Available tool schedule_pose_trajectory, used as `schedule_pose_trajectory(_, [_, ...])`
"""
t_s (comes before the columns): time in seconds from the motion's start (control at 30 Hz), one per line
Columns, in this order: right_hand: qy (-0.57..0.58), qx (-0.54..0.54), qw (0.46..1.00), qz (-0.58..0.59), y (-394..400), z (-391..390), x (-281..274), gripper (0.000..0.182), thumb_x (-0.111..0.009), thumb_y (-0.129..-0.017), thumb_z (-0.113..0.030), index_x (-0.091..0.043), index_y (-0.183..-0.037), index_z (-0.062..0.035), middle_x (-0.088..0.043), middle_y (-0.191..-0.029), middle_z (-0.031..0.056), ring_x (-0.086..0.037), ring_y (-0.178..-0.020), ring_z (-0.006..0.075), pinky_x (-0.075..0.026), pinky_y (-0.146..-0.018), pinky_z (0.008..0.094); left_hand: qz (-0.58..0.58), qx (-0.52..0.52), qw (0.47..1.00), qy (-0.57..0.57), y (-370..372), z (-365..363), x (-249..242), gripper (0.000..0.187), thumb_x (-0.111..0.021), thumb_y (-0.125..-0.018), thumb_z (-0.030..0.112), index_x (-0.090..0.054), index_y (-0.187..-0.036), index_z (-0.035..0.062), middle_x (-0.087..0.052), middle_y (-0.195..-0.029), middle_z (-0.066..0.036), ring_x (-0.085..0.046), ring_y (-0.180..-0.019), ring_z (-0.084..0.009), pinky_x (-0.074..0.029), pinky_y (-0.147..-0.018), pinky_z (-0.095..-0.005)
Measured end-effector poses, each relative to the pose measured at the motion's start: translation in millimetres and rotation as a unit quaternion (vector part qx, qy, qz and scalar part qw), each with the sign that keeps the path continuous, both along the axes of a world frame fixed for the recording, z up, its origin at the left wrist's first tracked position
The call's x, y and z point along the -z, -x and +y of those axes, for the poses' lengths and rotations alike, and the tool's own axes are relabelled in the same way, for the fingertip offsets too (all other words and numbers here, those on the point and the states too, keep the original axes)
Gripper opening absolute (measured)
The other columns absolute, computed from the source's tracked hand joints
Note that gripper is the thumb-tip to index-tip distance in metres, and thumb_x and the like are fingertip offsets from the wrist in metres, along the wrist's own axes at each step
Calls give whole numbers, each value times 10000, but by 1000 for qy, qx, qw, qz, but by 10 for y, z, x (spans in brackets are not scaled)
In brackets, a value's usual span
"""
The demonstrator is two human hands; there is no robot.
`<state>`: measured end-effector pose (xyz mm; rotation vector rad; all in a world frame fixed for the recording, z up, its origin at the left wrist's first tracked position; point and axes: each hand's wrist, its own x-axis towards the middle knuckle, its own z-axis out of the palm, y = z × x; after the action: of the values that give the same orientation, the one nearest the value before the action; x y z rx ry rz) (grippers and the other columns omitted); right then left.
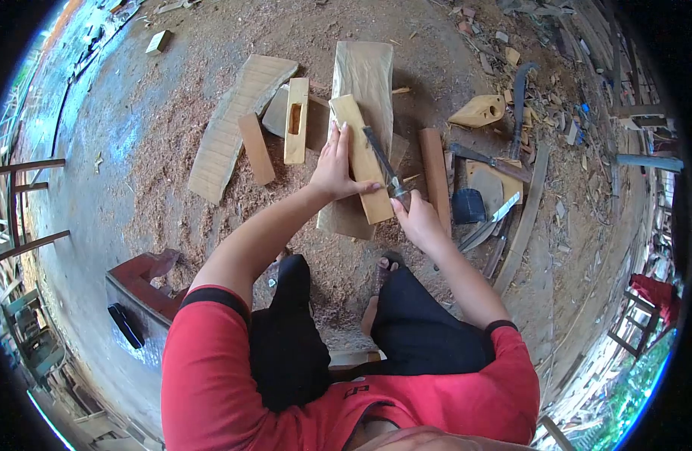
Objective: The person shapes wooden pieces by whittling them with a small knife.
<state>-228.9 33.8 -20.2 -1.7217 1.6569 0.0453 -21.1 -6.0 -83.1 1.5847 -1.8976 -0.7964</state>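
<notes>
My left hand (335,169) grips a pale rectangular wooden block (372,203), with fingers along its left side and the thumb across its face. The block lies at a slant over a wide thick plank (363,68). In my right hand (421,222) is a long dark-bladed hand tool (377,150), its fingers wrapped round the handle. The blade runs beside the block's right edge and points away from me. Left of these lies another pale block (296,146) with a slot cut through it, next to a reddish-brown wooden piece (256,149).
A curved slab (237,113) lies on the shaving-strewn ground. To the right are a reddish wooden bar (434,169), a carved block with holes (481,111), a long dark blade (520,98) and a hammer-like tool (489,160). A red metal frame (147,278) stands at lower left.
</notes>
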Motion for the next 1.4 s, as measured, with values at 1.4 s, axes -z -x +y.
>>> schedule_pose_trajectory(1.4, [14, 10, 1000, -9, -65, -125, 72, 492, -459, -866, -409, -459, -971, 71, -577, -823, 304, -564, -807, 446, -451, -715, 487, -77, 20, 997, -17, -2, -52, -106, 1300, -709, -506, 645, -37, -1324, -109, -79, -1338, -393, -220, -1252, -470, -248, -1029, -416])
